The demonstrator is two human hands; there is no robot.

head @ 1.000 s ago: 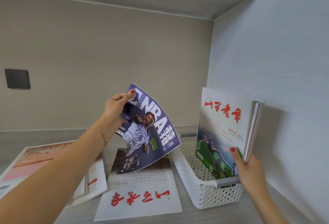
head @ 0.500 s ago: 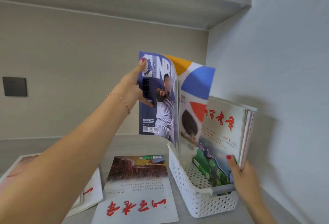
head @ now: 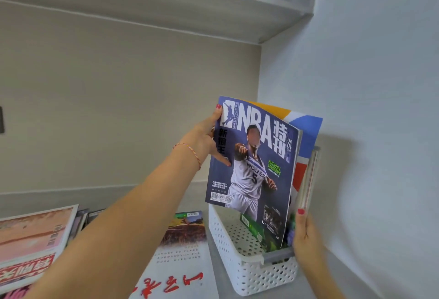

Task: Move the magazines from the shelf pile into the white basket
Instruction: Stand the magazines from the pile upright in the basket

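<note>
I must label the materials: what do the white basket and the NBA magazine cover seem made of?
White basket: probably moulded plastic, matt, given its regular punched holes and smooth rim. NBA magazine: coated paper, slightly glossy; the thin cover bends in the left hand.

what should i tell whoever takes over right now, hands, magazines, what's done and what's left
Left hand: fingers grip the top left corner of the NBA magazine, held upright with its lower edge dipping into the white basket.
Right hand: holds the magazines already standing in the basket against the right wall.
Done: a few magazines stand in the basket.
Left: lower and release the NBA magazine, then move the magazine with red characters and the pile at the left, both lying flat on the shelf.
</note>
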